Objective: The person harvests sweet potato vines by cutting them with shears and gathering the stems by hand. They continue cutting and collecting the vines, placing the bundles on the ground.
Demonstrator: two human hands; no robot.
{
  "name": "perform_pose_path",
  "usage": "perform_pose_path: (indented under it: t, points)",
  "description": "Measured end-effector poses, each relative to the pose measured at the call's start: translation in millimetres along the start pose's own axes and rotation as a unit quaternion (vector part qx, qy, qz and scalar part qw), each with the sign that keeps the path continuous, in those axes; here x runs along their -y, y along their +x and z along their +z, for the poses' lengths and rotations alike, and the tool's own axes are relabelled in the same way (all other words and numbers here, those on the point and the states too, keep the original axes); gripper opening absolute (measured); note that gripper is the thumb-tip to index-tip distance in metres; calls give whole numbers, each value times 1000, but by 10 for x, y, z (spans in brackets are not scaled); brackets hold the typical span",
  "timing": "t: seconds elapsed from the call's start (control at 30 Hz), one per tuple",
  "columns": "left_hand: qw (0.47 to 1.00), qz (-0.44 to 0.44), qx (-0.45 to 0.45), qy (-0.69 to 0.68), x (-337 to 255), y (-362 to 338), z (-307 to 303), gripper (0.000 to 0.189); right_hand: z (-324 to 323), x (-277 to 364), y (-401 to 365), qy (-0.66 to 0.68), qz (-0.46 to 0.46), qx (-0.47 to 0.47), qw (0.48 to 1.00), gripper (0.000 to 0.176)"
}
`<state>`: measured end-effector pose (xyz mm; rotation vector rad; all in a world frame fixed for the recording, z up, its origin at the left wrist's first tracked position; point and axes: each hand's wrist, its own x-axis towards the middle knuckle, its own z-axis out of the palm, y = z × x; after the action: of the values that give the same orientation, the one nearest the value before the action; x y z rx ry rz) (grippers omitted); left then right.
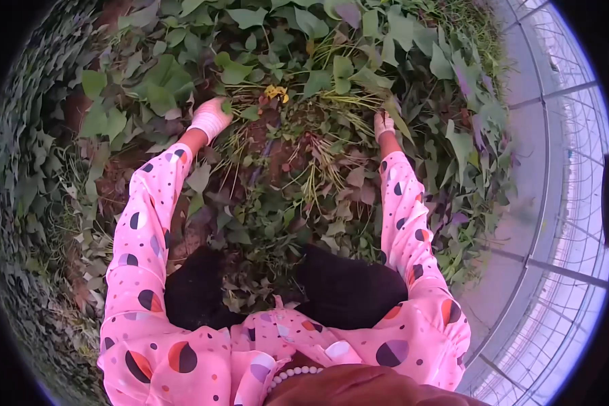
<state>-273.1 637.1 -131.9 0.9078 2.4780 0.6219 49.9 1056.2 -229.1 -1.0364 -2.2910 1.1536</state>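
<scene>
My left hand (211, 118), in a pale pink knitted glove, is closed among the leafy sweet potato vines (247, 71) at upper left. Stems run toward it, while leaves cover part of its fingers. On the other side, my right hand (384, 124), gloved alike, is closed where a bunch of yellowish vine stems (348, 101) comes together; foliage hides its fingertips. Between the two hands lie bent stems, a yellow withered leaf (276, 93) and a patch of brown soil (258, 135). Both arms reach forward, wide apart.
Dense vines (40, 155) spread across the left side and ahead. My dark-clothed knees (348, 287) are bent near the bottom. Along the right runs a grey strip (514, 176) beside a wall of metal bars and wire mesh (575, 203).
</scene>
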Motion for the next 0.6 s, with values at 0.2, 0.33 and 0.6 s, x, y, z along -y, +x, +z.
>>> perform_pose_path:
  t: [0.2, 0.33, 0.6]
  points:
    - [909, 49, -24, -413, 245, -454, -129, 35, -189, 498, -292, -29, -46, -77, 996, 27]
    - [939, 26, 48, -339, 358, -755, -148, 35, -116, 1098, -626, 415, 122, -114, 894, 29]
    - [948, 313, 35, -38, -432, -1005, -207, 29, 619, 2198, -672, 200, 261, 167, 930, 46]
